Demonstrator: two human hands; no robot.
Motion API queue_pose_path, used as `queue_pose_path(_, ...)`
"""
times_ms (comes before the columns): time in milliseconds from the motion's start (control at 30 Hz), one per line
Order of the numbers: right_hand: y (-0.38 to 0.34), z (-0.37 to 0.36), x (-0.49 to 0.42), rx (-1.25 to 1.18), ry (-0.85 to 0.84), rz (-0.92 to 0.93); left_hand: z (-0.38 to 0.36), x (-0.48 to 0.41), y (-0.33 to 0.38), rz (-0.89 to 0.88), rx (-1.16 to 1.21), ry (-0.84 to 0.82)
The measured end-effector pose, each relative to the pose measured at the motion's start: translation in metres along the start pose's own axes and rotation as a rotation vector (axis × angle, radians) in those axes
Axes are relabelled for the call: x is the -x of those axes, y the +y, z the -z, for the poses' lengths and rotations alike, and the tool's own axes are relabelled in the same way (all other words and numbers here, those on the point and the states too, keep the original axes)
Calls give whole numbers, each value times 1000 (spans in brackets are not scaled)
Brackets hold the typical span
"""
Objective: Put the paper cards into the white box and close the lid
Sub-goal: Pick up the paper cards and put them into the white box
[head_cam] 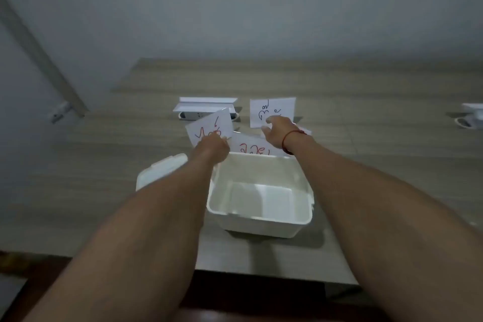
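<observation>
An open white box (pixel 261 219) stands near the table's front edge with nothing visible inside. Its white lid (pixel 159 170) lies to its left, partly under my left forearm. Beyond the box, my left hand (pixel 213 148) holds up a white card with red writing (pixel 209 125). My right hand (pixel 278 131), a red string on its wrist, grips a white card with dark writing (pixel 271 110), lifted off the table. Another card with red writing (pixel 254 148) lies flat just behind the box's far rim.
A white pop-up socket cover (pixel 207 106) stands raised at the middle of the wooden table (pixel 379 138), behind the cards. A second one (pixel 473 112) sits at the right edge. A grey wall rises behind; the table's front edge runs below the box.
</observation>
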State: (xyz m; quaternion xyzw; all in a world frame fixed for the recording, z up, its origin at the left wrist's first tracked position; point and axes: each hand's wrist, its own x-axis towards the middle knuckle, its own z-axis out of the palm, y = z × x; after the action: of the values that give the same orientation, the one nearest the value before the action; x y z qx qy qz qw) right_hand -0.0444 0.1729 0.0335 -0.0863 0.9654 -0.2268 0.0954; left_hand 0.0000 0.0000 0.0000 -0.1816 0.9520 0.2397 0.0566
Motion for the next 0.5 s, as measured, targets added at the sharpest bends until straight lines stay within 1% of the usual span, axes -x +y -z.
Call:
queue_pose_path(100, 12, -21, -21, 18, -28, -58, -24, -11, -12, 37, 44, -47)
queue_pose_path(167, 19, -36, -29, 72, -41, -61, -40, -13, -19, 28, 47, -73)
queue_pose_path(300, 25, -60, -49, 143, 0, -39, -65, -23, -34, 36, 89, -6)
queue_pose_path(433, 30, -76, -62, 144, -21, -112, -81, -28, -45, 104, 239, 11)
queue_pose_path(500, 32, -81, -65, 160, 5, -130, -82, -30, -45, 117, 255, 10)
